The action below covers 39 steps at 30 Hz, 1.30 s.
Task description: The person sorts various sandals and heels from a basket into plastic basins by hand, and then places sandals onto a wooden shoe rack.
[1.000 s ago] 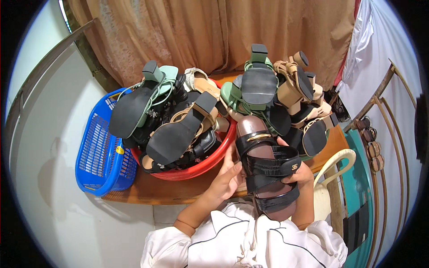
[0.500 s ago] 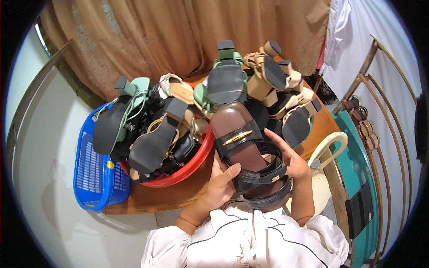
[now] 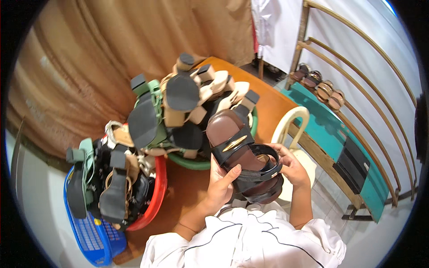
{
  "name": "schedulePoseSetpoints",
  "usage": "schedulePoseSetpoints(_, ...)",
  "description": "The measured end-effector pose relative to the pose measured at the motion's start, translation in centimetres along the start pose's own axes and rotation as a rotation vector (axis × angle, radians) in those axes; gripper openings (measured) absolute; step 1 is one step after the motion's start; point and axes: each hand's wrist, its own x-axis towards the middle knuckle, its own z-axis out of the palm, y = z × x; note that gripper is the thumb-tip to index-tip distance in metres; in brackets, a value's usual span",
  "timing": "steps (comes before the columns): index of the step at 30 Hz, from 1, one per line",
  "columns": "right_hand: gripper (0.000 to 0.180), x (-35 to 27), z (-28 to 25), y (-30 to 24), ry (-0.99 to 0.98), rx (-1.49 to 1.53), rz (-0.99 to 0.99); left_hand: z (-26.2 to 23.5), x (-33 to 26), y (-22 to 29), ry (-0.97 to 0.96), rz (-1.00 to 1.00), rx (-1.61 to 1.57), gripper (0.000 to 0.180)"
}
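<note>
In front of my chest I hold a black-strapped sandal point(image 3: 232, 142) with a brown footbed and a gold bar on its toe strap. My left hand point(image 3: 222, 177) is closed around its left side, thumb pressed over the edge. My right hand point(image 3: 292, 167) grips the black ankle strap from the right. Fingers under the sandal are hidden. Beyond it, a green basin point(image 3: 190, 163) is heaped with heeled sandals in green, beige and black. To the left, a red basin point(image 3: 161, 183) bears more sandals, several with black soles up.
A blue plastic basket point(image 3: 100, 243) stands beside the red basin on the brown wooden table point(image 3: 261, 91). At right are a cream plastic chair point(image 3: 297, 120), a teal board point(image 3: 313, 118) with several sandals point(image 3: 330, 94) behind it, and a wooden rack point(image 3: 357, 69). A brown curtain point(image 3: 89, 58) hangs behind.
My view has swung to the right, so the basins and basket appear farther left and more of the rack shows. The sandal stays in both hands, and my right hand has shifted down its strap.
</note>
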Motion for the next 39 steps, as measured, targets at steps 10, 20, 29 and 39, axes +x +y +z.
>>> schedulePoseSetpoints(10,0.049,-4.0,-6.7,2.2,0.236,0.138,-0.013,3.0,5.2,-5.6,-0.049,-0.158,0.028,0.06)
schedulePoseSetpoints(20,0.068,-7.3,-13.9,4.3,0.208,0.188,-0.205,6.0,11.7,-11.2,-0.047,-0.184,0.093,0.052)
schedulePoseSetpoints(29,0.065,-10.3,-18.6,8.4,0.35,0.215,-0.101,9.4,16.4,-16.4,-0.167,-0.329,0.108,0.051)
schedulePoseSetpoints(39,0.053,-12.5,-23.2,10.3,0.656,0.368,-0.397,11.1,19.5,-25.0,-0.637,-0.423,0.353,0.083)
